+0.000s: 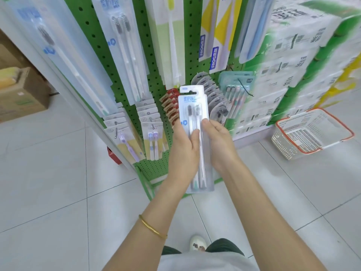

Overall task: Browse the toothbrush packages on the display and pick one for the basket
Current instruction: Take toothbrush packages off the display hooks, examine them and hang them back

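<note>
I have the toothbrush package [192, 112] gripped mid-length by both hands, left hand [182, 151] thumb across its front and right hand [219, 142] on its right edge; it looks light, slick and bendy, so I'd hold its edges, with the basket [298, 116] well right of my grip.

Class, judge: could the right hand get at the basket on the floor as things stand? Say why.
Probably yes: the basket stands open-topped on the floor to the right, with nothing between it and the right hand, though that hand holds the toothbrush package.
</note>
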A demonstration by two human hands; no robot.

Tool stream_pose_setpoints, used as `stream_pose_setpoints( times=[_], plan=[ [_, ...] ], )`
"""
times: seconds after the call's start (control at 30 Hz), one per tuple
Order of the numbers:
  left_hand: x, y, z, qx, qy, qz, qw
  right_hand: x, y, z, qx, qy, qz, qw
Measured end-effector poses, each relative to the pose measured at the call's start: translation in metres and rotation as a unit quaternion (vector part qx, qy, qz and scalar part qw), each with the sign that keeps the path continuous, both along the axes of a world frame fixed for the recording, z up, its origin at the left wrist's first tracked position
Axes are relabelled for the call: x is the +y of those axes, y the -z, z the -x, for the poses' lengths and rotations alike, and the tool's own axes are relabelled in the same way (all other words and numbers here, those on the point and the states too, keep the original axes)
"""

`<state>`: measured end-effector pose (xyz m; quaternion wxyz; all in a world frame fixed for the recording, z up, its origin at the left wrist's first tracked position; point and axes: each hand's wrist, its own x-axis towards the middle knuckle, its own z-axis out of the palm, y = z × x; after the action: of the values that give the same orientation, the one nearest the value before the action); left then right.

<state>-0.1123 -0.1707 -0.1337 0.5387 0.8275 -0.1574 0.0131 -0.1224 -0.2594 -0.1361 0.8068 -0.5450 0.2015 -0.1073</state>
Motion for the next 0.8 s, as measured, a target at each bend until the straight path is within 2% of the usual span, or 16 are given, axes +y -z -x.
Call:
stream_pose_setpoints(
  times=[0.13, 0.23, 0.37, 0.47, 0.67, 0.8],
  plan=[
    [0.004, 0.009, 0.010, -0.019, 0.049, -0.112, 0.992, -0.014, -0.002, -0.005, 0.016, 0.044, -0.062, 0.997],
    [0.007, 0.009, 0.016, -0.025, 0.095, -0.186, 0.978, -0.024, -0.006, -0.013, 0.035, 0.088, -0.053, 0.994],
    [0.012, 0.017, 0.020, -0.101, 0.116, -0.235, 0.960, -0.034, -0.009, -0.023, 0.039, 0.141, -0.082, 0.986],
    [0.012, 0.018, 0.018, -0.099, 0.137, -0.282, 0.945, -0.039, -0.013, -0.028, 0.018, 0.151, -0.100, 0.983],
    [0.010, 0.002, 0.010, -0.037, 0.148, -0.282, 0.947, -0.043, -0.015, -0.030, 0.002, 0.141, -0.133, 0.981],
    [0.009, -0.010, -0.001, 0.086, 0.173, -0.202, 0.960, -0.047, -0.017, -0.026, 0.031, 0.088, -0.154, 0.984]
  ],
)
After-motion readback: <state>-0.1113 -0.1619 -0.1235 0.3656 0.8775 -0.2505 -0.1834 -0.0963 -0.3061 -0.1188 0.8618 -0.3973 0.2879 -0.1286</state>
